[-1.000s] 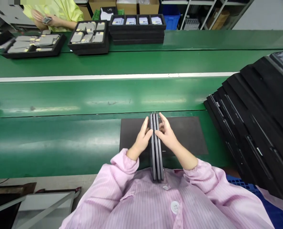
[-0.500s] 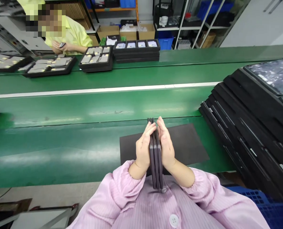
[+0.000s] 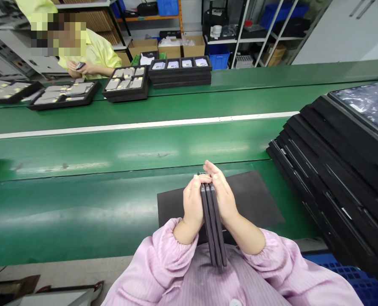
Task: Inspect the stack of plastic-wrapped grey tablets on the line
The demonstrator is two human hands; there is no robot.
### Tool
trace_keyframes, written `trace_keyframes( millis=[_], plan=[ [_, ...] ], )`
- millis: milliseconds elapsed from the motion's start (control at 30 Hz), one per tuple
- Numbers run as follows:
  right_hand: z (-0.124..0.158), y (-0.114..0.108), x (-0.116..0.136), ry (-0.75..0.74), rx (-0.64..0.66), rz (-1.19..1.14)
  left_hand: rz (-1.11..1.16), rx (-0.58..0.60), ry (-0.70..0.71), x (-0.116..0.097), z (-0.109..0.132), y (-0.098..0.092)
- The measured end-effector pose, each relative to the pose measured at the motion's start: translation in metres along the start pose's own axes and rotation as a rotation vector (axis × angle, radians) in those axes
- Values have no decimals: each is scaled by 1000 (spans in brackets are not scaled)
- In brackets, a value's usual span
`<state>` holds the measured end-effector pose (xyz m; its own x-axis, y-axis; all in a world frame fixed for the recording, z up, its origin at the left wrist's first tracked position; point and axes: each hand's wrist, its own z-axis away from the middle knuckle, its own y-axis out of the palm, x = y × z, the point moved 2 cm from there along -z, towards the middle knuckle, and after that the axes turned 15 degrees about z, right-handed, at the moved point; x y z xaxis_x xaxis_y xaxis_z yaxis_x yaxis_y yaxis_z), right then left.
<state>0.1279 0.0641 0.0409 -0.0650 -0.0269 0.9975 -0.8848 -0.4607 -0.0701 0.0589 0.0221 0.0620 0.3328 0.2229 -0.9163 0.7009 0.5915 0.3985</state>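
Note:
A stack of three dark flat slabs [image 3: 215, 231] stands on edge, pressed between my two hands in front of my chest. My left hand [image 3: 193, 203] clamps the stack's left face, its fingers curled over the top end. Against the right face lies my right hand [image 3: 222, 196], with its fingertips folded over the far end of the slabs. Under my hands a black mat [image 3: 252, 197] covers part of the green bench [image 3: 68, 216]. My pink striped sleeves show at the bottom.
A tall slanted pile of black trays [image 3: 338, 178] fills the right side. Beyond the bench runs a green conveyor belt [image 3: 128, 148] with a white line. Across it stand black trays of parts [image 3: 127, 83], where a person in a yellow coat [image 3: 93, 51] handles a small item.
My hands slid further along the stack and closed over its far end, where the fingers were loose before. The stack tilted slightly right. The view lifted, showing more of the far shelves.

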Motion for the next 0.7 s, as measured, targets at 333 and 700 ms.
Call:
trace_keyframes(
  millis=[333,700],
  plan=[
    [-27,5,-7,59,6,-39,-7,-81,-101,7,-28,-2],
    [-57,6,-16,101,-16,2,-87,-153,-176,11,-57,3]
  ],
)
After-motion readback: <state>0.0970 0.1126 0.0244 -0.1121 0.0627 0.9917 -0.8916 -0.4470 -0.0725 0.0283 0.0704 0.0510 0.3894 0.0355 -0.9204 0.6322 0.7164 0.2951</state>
